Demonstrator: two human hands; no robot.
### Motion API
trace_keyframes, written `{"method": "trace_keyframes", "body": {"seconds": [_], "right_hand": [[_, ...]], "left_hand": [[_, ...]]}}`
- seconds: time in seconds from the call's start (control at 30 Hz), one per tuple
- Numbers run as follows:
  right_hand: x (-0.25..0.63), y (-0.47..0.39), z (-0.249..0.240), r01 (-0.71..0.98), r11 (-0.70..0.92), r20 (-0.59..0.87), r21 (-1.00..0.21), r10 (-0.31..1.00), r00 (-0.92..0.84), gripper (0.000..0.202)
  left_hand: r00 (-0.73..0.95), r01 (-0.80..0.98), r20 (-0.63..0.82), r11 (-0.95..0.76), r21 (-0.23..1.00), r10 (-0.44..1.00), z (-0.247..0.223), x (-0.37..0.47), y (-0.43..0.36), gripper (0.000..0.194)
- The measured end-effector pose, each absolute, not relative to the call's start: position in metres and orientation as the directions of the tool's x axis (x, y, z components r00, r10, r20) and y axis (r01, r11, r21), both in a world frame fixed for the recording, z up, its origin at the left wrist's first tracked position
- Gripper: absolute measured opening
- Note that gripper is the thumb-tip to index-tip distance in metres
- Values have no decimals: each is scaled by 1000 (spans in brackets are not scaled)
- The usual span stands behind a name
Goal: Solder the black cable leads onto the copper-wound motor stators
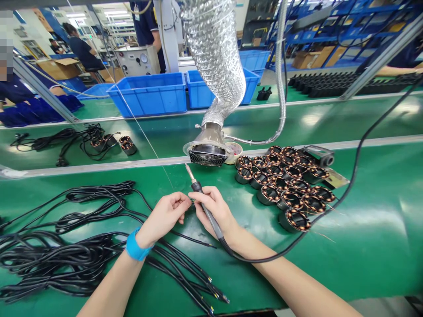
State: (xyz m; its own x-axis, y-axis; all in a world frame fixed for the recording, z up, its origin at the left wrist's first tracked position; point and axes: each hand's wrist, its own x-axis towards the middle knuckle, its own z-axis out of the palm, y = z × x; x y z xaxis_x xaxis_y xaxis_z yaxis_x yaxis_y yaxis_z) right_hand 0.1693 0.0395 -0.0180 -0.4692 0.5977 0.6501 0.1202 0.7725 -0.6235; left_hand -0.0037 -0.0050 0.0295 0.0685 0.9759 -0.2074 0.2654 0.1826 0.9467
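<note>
Soldering iron (211,220): in the right hand (221,209); tip towards 11 o'clock, cord leaving the rear towards 5 o'clock.
Right fingers: narrow, wrapped about the dark handle.
Left fingers: thumb and forefinger of the left hand (165,215) drawn narrow; cannot tell what, if anything, lies between them.
Wire end (192,201): tiny, between the two hands; probably soft, easily bent; pinch lightly behind its tip.
Black cables (66,264): coiled at 8 o'clock from the left hand; likely flexible, springy, tangle-prone; take by the jacket.
Wound rings (286,221): clustered between 2 and 3 o'clock from the right hand; likely dense, rigid, with delicate windings; grasp the outer wall.
Iron, handling: likely light, stiff, cord dragging; hold the handle, never the metal shaft.
</note>
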Motion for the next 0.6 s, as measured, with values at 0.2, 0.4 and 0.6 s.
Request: {"method": "trace_keyframes", "body": {"seconds": [0.2,0.4,0.6], "right_hand": [[171,38,-13,150,772,643,-618,606,-469,45],[171,41,-13,118,716,622,-688,667,-410,46],[168,37,-13,209,644,588,-736,761,-276,46]], "left_hand": [[8,156,-294,290,944,956,24,-4,-5,32],[-24,136,-319,319,938,947,23,-6,-2,28],[-31,136,-321,322,937,947,22,-5,-3,28]]}}
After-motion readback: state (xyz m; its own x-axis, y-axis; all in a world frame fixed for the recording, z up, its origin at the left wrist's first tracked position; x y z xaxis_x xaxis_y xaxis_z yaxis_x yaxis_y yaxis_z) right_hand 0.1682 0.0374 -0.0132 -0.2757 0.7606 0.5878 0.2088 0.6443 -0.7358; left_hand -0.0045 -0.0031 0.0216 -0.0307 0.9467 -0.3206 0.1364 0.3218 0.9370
